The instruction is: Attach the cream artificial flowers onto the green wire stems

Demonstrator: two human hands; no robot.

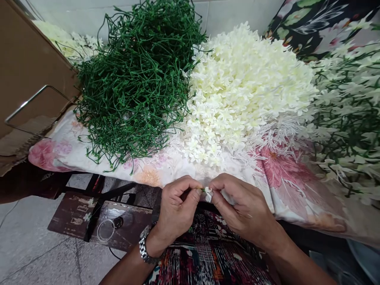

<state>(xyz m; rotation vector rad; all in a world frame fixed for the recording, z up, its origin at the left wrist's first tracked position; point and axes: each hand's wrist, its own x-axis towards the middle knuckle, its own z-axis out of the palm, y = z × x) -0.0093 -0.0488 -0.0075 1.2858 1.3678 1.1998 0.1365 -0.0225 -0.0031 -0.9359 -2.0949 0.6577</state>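
My left hand (178, 208), with a metal watch on its wrist, pinches a thin green stem between thumb and fingers. My right hand (240, 206) pinches a small cream artificial flower (208, 193) against the stem's tip. The two hands meet just in front of the table edge, above my patterned lap. Behind them lies a large heap of cream flower heads (246, 91) and, to its left, a tangled pile of green plastic stems (136, 79).
A floral cloth (59, 150) covers the table. Assembled flower sprigs (347, 114) pile up at the right. A cardboard box (26, 67) with a metal handle stands at the left. A dark wooden board (74, 217) lies on the tiled floor below.
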